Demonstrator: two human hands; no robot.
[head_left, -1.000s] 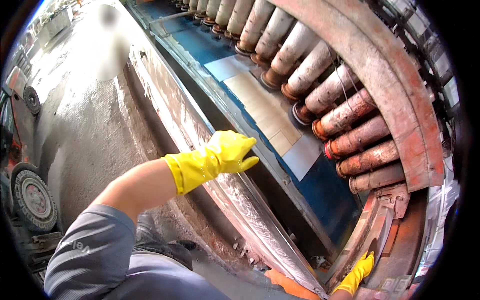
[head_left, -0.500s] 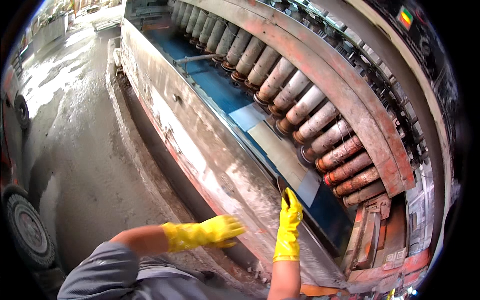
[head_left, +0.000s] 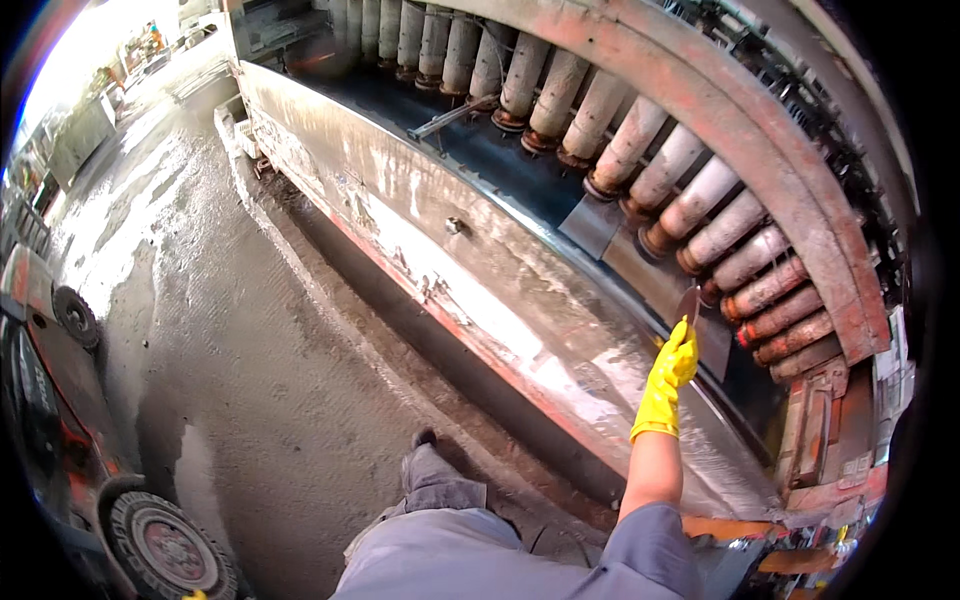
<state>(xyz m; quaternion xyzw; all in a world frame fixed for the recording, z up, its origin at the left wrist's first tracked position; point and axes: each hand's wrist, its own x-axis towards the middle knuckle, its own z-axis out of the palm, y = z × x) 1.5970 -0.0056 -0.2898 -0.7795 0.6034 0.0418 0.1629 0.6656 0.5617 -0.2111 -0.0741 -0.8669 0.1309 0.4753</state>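
My right hand point(head_left: 672, 368), in a yellow rubber glove, reaches over the near wall of a long machine. Its fingers are closed round a thin, flat, blade-like tool point(head_left: 690, 302) that points up and away from me. Just beyond the tool, flat slabs point(head_left: 650, 278) lie end to end on the dark blue belt point(head_left: 535, 185), beneath a row of cylindrical heads point(head_left: 705, 200). Of my left hand point(head_left: 196, 596), only a scrap of yellow glove shows at the lower left edge; its fingers are hidden.
The stained machine wall point(head_left: 400, 190) runs diagonally between me and the belt, with a trough point(head_left: 400, 310) along its foot. Wet concrete floor point(head_left: 250, 330) stretches to the left. A wheeled vehicle point(head_left: 165, 540) stands at the lower left. A curved guard point(head_left: 740, 120) arches over the heads.
My left hand has swung from beside the machine wall to the lower left edge. The view has shifted left, so the machine and right hand appear farther right. The right hand keeps the tool.
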